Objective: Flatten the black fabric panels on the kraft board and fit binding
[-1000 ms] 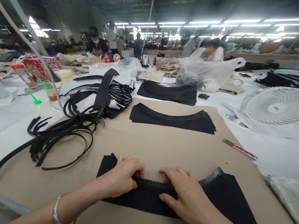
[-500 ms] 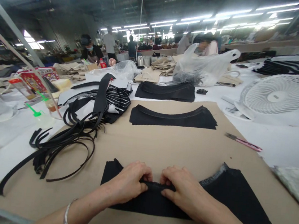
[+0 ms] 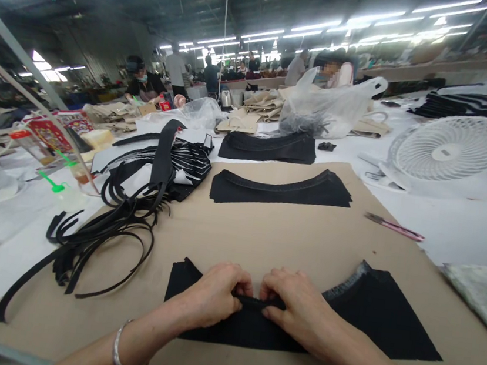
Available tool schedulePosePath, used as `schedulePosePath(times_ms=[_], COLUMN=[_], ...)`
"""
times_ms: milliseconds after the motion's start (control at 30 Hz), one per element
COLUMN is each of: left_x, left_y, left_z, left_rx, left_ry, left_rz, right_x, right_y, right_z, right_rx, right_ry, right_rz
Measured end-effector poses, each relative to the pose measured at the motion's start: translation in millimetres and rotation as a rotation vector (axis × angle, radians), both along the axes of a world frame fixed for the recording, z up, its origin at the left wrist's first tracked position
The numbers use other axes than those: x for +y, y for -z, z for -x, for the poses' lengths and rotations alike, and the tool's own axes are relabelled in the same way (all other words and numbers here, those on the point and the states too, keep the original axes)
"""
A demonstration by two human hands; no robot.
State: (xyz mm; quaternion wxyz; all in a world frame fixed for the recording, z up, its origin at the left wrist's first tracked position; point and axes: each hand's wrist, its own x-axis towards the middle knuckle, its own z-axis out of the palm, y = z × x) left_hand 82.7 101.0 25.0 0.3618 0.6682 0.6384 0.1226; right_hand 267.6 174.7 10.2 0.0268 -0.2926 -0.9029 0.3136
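Observation:
A black fabric piece (image 3: 390, 319) with a curved upper edge lies on brown paper at the front. My left hand (image 3: 221, 295) pinches that edge left of its middle, thumb below and fingers curled behind. Close by on the right, my right hand (image 3: 293, 301) pinches the same edge in the same way. Between the two hands a short stretch of the edge looks folded over. Greyish residue marks the curve near the right corner. My wrists and forearms hide parts of the fabric.
Stacked black pieces (image 3: 282, 188) lie farther back, with another stack (image 3: 268, 147) behind. Black strips (image 3: 107, 243) tangle at left. Pink-handled thread snips (image 3: 393, 226) rest at right, near a white fan (image 3: 451, 150). A bottle with a green nozzle (image 3: 59, 187) stands left. Several people work in the background.
Both hands keep their pinch on the fabric edge, with the left hand shifted very slightly right. The whole view has moved a little.

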Motion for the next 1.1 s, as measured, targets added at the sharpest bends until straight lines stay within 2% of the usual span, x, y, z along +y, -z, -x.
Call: schedulePosePath(times_ms=[333, 533, 667, 800, 933, 1033, 1100], left_x=[-2, -15, -25, -34, -46, -57, -64], left_y=[0.0, 8.9, 18.5, 27.2, 37.2, 44.6, 48.5], left_z=[-2, -4, -5, -6, -9, -12, -13], left_rx=[0.040, 0.102, 0.177, 0.304, 0.463, 0.565, 0.623], left_ry=[-0.006, 0.016, 0.070, 0.150, 0.262, 0.258, 0.234], left_rz=[-0.068, -0.185, -0.317, -0.461, -0.677, -0.866, -0.931], right_x=[-4, -10, -13, -13, -12, -12, -13], right_y=[6.6, 10.9, 16.5, 23.4, 30.1, 33.0, 33.5], right_z=[3, -6, -12, -16, -17, -19, -20], right_rx=[0.061, 0.204, 0.239, 0.191, 0.204, 0.226, 0.207], right_ry=[-0.006, -0.075, -0.161, -0.263, -0.355, -0.382, -0.407], right_rz=[0.020, 0.003, -0.102, -0.294, -0.456, -0.523, -0.555])
